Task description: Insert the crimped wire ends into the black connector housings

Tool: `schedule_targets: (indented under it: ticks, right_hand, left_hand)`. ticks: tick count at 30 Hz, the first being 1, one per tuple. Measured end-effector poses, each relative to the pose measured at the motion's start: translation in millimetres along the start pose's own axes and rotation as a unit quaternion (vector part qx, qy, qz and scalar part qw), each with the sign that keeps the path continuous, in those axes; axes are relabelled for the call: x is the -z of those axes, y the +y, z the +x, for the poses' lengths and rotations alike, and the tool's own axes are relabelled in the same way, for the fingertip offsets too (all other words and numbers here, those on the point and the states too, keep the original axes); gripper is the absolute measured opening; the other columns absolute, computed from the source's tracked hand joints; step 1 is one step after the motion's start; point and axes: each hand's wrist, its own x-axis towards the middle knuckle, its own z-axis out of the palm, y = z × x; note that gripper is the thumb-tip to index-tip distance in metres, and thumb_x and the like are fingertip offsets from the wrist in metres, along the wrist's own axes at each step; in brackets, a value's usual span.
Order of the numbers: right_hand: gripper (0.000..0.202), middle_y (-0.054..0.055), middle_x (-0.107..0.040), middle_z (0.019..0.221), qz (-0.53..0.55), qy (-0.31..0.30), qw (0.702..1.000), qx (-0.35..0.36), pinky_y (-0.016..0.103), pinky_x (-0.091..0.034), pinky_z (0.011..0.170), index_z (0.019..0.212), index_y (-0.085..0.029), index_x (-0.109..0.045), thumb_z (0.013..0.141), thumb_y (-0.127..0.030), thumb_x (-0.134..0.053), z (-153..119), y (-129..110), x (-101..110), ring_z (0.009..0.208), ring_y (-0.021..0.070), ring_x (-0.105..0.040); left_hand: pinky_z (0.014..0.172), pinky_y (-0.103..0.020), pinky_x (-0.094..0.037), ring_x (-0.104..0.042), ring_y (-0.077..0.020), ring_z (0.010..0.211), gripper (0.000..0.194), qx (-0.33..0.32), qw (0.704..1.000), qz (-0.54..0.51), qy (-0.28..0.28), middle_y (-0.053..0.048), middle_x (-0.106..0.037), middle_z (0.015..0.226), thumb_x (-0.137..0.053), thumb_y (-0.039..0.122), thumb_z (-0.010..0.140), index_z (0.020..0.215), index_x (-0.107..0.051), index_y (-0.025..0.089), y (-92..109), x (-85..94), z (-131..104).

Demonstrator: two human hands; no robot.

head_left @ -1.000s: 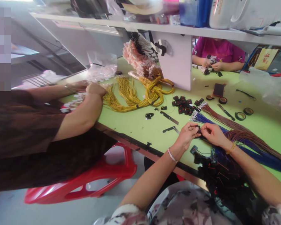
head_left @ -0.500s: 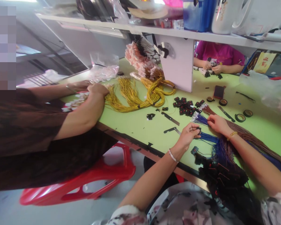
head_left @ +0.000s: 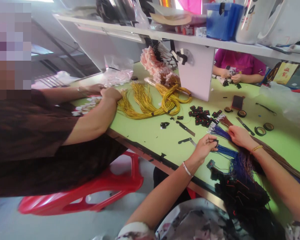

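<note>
My left hand is closed in a pinch on a small black connector; thin blue wires run from it to the right. Just beyond, my right hand lies against a bundle of brown wires, fingers closed; whatever they pinch is hidden. Between my hands and the loose connectors, a bundle of blue wires shows silvery terminal ends. Black connectors with wires attached are heaped at the table edge near my body. A loose pile of black connectors sits past my left hand.
Two knives lie left of my hands, and another blade beyond the right. Tape rolls are at the right. Yellow wire bundles lie near a co-worker's arms. A shelf overhangs the table.
The view has shifted, moving the table's contents slightly right and down. My right hand has slid a little right, closer to the brown wires. My left hand still pinches the connector.
</note>
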Motion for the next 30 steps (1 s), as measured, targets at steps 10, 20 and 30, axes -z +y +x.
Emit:
schedule_targets:
  ticks: [10,20,30]
  right_hand:
    - [0.018,0.004,-0.063,0.075,0.032,-0.055,0.997,0.037,0.025,-0.027,0.057,0.077,-0.018,-0.055,0.088,-0.030,-0.048,7,9,-3,0.065,0.0144,-0.051]
    - [0.015,0.003,-0.059,0.065,0.043,-0.015,0.999,0.009,0.025,-0.024,0.053,0.068,-0.018,-0.054,0.080,-0.024,-0.048,13,12,20,0.056,0.0122,-0.044]
    - [0.010,-0.006,-0.048,0.056,0.409,-0.029,0.912,-0.007,0.020,-0.033,0.046,0.072,-0.018,-0.051,0.074,-0.028,-0.053,34,-39,8,0.047,0.0084,-0.043]
  left_hand:
    - [0.067,-0.028,-0.054,-0.055,-0.0101,0.072,0.026,0.002,1.000,-0.005,-0.001,-0.002,-0.054,0.081,-0.073,0.022,0.068,0.090,-0.061,0.013,-2,0.7,1]
    - [0.067,-0.028,-0.053,-0.055,-0.0099,0.071,0.029,-0.001,1.000,-0.011,-0.013,-0.001,-0.054,0.080,-0.074,0.025,0.067,0.091,-0.061,0.014,-4,1.3,1]
    - [0.069,-0.029,-0.053,-0.054,-0.0100,0.071,0.030,0.004,1.000,-0.015,-0.002,-0.001,-0.052,0.079,-0.074,0.025,0.065,0.089,-0.060,0.015,-3,-0.2,-1]
